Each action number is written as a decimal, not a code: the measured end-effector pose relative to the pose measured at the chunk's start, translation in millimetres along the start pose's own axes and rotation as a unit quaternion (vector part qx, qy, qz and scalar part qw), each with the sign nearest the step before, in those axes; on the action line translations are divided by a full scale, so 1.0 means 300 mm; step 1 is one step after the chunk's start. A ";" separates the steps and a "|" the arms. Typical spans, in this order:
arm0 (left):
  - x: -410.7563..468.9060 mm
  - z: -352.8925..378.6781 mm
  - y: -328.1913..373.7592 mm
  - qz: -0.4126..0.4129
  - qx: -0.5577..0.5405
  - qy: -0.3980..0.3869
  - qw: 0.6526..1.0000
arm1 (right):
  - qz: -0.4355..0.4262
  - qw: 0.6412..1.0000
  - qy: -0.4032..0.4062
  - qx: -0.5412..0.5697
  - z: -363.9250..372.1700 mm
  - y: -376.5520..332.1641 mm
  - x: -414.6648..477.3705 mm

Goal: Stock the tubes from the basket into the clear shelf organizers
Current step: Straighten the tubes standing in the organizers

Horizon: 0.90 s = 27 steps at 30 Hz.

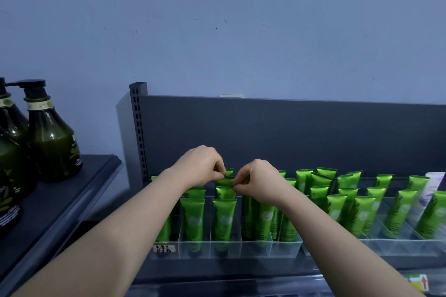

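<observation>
Left hand (205,166) and right hand (259,179) both pinch the crimped top of a green tube (228,177) at the back of a clear organizer (255,247) lane (basket unseen). Pushing it down crooked could topple the neighbouring tubes (223,217).

Standing cap-down in rows, crimped ends up: glossy green tubes (223,219), filling lanes of clear shelf organizers (255,248). Leaning rightward in the right-hand one. Being pinched at its crimp by left hand (202,164) and right hand (258,181): one rear tube (228,178).
</observation>
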<state>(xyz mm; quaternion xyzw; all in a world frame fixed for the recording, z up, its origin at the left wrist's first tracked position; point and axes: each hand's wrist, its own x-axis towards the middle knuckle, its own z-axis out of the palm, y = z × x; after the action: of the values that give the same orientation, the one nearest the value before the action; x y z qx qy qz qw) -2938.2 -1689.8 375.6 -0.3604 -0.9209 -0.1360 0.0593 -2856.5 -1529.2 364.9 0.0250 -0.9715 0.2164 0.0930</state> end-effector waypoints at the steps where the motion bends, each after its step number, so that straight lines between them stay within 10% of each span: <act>1: -0.002 -0.001 -0.002 -0.002 -0.004 -0.002 1.000 | -0.003 1.000 -0.003 -0.001 0.000 0.002 0.000; 27: 0.007 0.024 -0.022 -0.035 -0.031 -0.016 0.999 | -0.001 1.000 0.000 -0.011 0.013 -0.001 -0.004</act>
<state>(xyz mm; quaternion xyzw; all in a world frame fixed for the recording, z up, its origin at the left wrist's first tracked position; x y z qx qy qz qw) -2944.2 -1691.1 367.8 -0.3319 -0.9292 -0.1603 0.0283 -2856.0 -1531.2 361.3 0.0250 -0.9738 0.2060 0.0932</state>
